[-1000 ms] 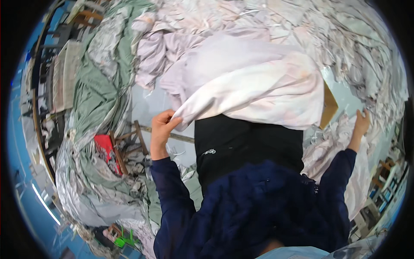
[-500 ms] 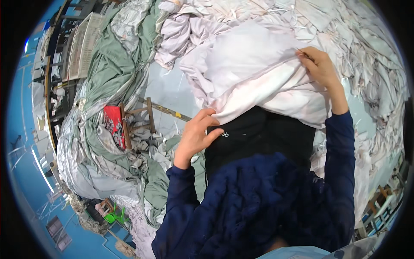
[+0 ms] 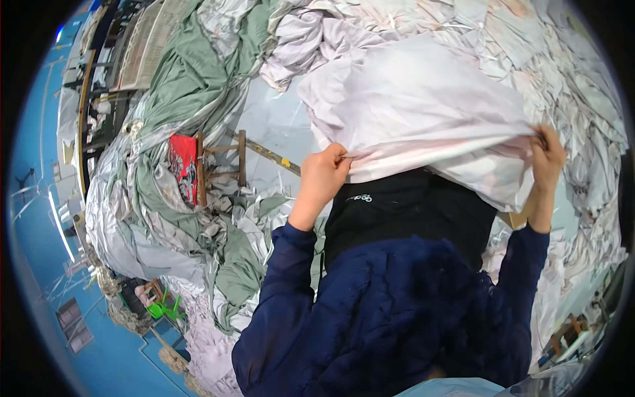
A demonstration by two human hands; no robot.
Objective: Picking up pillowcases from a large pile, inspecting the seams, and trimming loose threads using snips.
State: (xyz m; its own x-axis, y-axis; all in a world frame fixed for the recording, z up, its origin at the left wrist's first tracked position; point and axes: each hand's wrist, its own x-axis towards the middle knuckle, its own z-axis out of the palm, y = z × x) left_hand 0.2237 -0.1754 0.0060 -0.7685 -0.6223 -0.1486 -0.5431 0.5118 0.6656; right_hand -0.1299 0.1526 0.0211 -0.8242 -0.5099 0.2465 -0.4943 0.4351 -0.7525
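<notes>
A large pale pinkish-white cloth (image 3: 423, 92) spreads over my lap and beyond my knees. My left hand (image 3: 324, 175) is closed on the near left part of its edge, thumb and fingers pinched together. At the far right end of that edge, my right hand (image 3: 548, 153) grips the cloth too, fingers curled round it. Between the two hands the edge runs nearly straight, pulled into long folds. Below it show my black apron (image 3: 403, 205) and dark blue sleeves. The cloth's underside is hidden.
Heaps of pale fabric (image 3: 569, 99) lie ahead and to the right. Green and white cloth (image 3: 192, 86) is piled along the left, around a wooden stool (image 3: 221, 159) beside a red patterned item (image 3: 183, 165). Slatted crates (image 3: 149, 49) stand at the far left.
My left hand has closed on the cloth's edge. My right hand has moved right and nearer, drawing the edge straighter. The whole view has shifted slightly.
</notes>
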